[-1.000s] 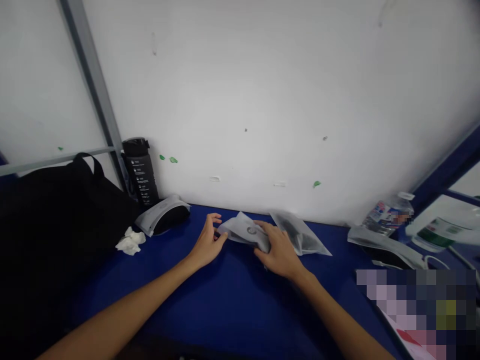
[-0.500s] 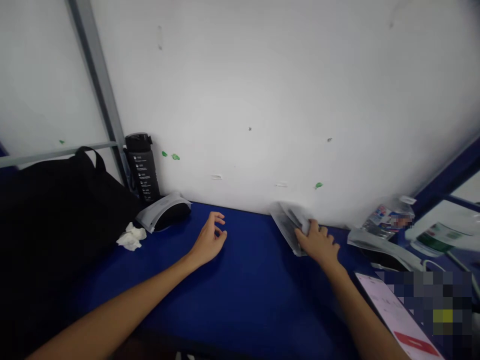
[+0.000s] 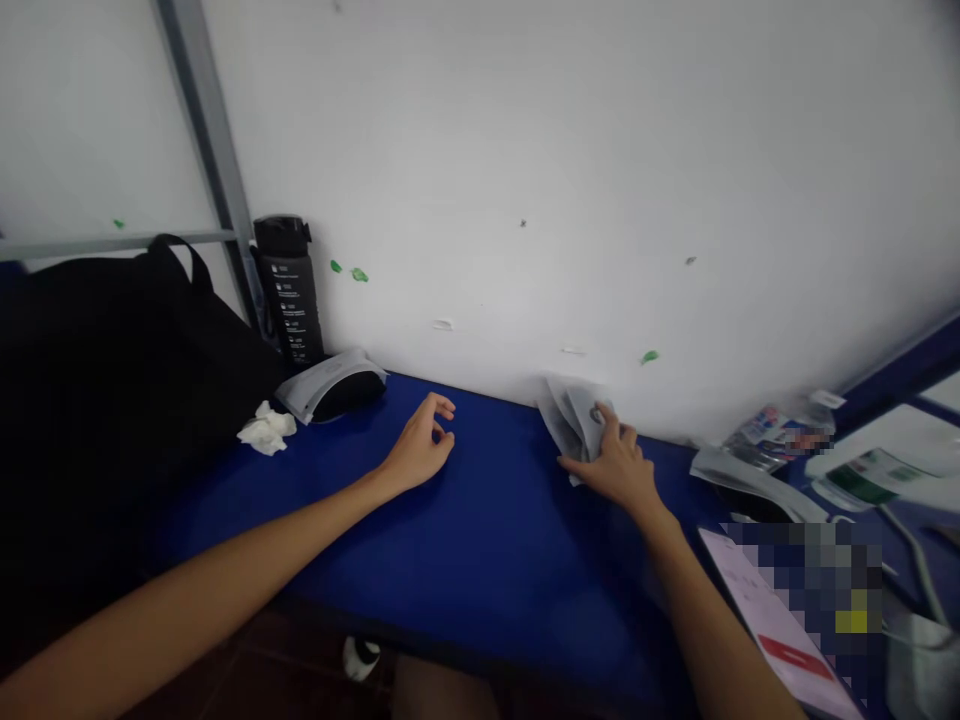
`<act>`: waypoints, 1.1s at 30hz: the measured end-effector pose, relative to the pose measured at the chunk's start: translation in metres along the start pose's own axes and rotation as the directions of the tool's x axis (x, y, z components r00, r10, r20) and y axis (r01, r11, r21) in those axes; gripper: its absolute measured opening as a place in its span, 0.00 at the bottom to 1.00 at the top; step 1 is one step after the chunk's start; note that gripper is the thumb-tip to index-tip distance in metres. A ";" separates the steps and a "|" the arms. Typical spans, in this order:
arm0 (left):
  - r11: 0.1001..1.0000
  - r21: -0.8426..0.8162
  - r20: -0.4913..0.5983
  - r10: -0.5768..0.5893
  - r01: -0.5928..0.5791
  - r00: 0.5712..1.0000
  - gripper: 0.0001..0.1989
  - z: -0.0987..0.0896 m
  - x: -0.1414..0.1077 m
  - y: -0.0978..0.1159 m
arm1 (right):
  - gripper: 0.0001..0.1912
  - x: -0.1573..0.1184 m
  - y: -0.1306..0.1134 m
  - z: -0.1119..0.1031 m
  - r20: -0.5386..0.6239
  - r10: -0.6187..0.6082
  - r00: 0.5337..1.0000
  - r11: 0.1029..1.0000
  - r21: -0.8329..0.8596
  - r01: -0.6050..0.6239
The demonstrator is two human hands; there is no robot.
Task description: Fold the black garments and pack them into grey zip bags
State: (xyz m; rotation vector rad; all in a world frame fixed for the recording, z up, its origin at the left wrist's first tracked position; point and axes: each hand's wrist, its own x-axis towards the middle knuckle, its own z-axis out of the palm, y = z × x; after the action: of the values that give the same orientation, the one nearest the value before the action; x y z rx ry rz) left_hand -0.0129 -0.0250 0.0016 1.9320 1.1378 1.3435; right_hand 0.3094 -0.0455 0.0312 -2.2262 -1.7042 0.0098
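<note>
Pinched between thumb and fingers, a fanned stack of frosted plastic pouches point(image 3: 575, 420) stands nearly on edge in the right hand point(image 3: 619, 470), at the back of the blue table point(image 3: 487, 540) and close to the white wall point(image 3: 525, 170). The fingers press on its face while the thumb runs along its lower part. The pouches look light and limp, and their thin film seems likely to slide against itself, so the surest hold would be low on the stack, with fingers on both faces, not at the loose top corners.

The left hand point(image 3: 420, 447) rests empty on the tabletop, its fingers loosely curled and well apart from the stack. Beyond it lie a crumpled tissue point(image 3: 266, 430), a pouch with a dark object point(image 3: 330, 388), a black water bottle point(image 3: 287, 290) and a black bag point(image 3: 112, 400).

A second ago, both hands worked together over two separate pouches nearer mid-table. Now the pouches are gathered, fanned more upright and held by the right hand alone.
</note>
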 end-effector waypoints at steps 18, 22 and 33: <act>1.000 -0.001 0.028 0.015 -0.015 1.000 0.19 0.000 -0.002 0.008 | 0.42 0.001 -0.008 0.017 -0.101 -0.102 0.990 0.995 -0.033 0.099; 1.000 0.012 0.017 0.002 -0.002 1.000 0.20 0.000 -0.002 0.007 | 0.52 -0.003 -0.006 0.019 -0.153 -0.195 0.969 0.978 -0.105 0.180; 1.000 0.021 0.048 0.004 -0.005 0.999 0.20 -0.002 -0.002 0.007 | 0.15 -0.019 -0.017 0.005 -0.067 -0.470 0.880 0.872 -0.192 0.451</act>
State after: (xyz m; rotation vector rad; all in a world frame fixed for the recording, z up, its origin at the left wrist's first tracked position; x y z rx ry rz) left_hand -0.0126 -0.0302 0.0064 1.9722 1.1291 1.2849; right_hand 0.2872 -0.0579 0.0271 -1.8241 -2.1980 -0.3830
